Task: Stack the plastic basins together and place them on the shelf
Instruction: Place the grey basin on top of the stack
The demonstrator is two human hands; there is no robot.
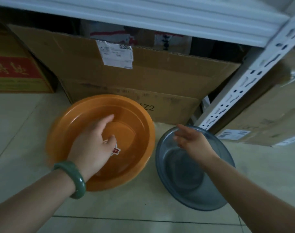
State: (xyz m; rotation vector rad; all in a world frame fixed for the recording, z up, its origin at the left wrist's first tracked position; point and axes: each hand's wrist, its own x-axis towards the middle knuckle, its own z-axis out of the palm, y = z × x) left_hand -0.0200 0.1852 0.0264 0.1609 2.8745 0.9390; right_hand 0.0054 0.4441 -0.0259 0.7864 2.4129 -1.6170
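The left hand, loosely open, hangs inside the orange basin; the right hand, also open, reaches over the far rim of the grey basin just beside it. Neither is gripped, so stacking looks barely begun: next, lift one into the other. Both sit on the tiled floor before boxes under a white shelf.

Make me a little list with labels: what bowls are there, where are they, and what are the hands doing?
basins: round orange plastic basin; round grey see-through plastic basin
place: side by side on the tiled floor, not stacked
left hand: open, over the orange basin
right hand: open, over the grey basin's far rim
behind: brown cardboard box, white metal shelf post
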